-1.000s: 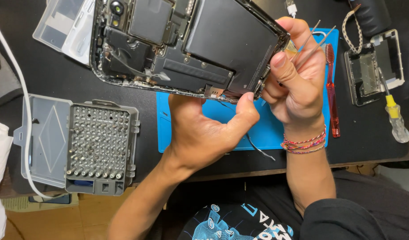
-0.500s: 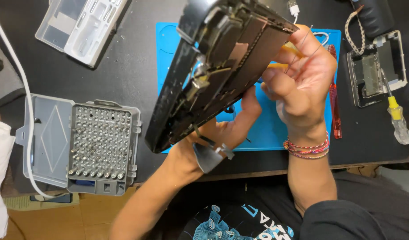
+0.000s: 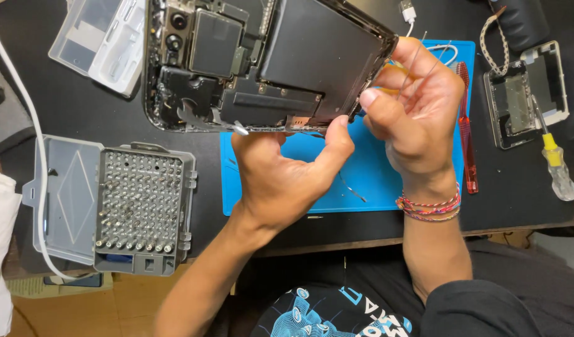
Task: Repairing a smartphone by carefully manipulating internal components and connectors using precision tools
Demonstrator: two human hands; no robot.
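Head view shows an opened phone [image 3: 262,62] held up above a black desk [image 3: 99,118], inner parts facing the camera; I use this phone as the landmark. Far to the left of the phone a white cable [image 3: 24,118] runs down the desk; lower left of the phone stands a grey case of screwdriver bits [image 3: 140,209], its lid lying open toward the left; just left of the phone's upper corner lies a clear plastic tray [image 3: 99,37]. Under the phone a blue mat [image 3: 374,181] covers the desk. The left hand [image 3: 287,181] comes from below the phone; its fingers are closed on the lower edge, thumb tip pressing near the lower right corner. The right hand [image 3: 418,106] is at the right end of the phone; its fingers are curled tight, pinching that end, with thin dark strips rising between them; coloured bracelets [image 3: 430,206] sit on its wrist. Right of the phone a red plastic tool [image 3: 468,131] lies on the mat edge; further right is a clear small box [image 3: 524,93]; furthest right is a screwdriver with yellow collar [image 3: 552,159].
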